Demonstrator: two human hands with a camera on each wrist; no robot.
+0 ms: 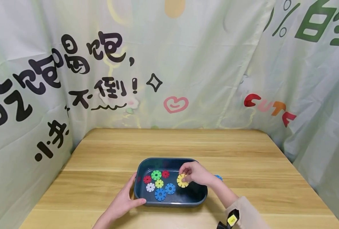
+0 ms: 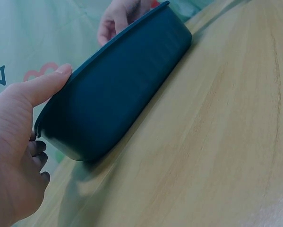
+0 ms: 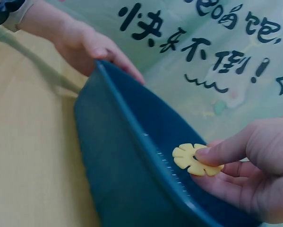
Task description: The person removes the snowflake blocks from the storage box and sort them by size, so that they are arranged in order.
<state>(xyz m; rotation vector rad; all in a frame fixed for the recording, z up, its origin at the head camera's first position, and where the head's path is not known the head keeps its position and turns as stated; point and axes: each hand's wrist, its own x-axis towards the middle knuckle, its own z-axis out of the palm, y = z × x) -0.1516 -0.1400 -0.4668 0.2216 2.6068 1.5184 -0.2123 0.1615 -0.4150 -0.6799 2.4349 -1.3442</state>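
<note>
A dark blue plastic basin (image 1: 183,203) stands on the table, with several notched snowflake discs on its floor. Among them are a green disc (image 1: 156,175), a white disc (image 1: 150,187), a yellow-green disc (image 1: 159,183), two red ones and two blue ones. My left hand (image 1: 123,198) holds the basin's left end, its thumb on the near rim and its fingers round the outside. Over the right half, my right hand (image 1: 196,173) pinches a yellow snowflake disc (image 3: 186,158) between thumb and fingers, above the basin floor.
Partly hidden behind my right wrist, a blue piece (image 1: 218,177) lies on the wooden table (image 1: 169,143) to the right of the basin. Printed cloth curtains (image 1: 204,63) enclose the table at the back and both sides. A black strap (image 1: 229,219) is on the right sleeve.
</note>
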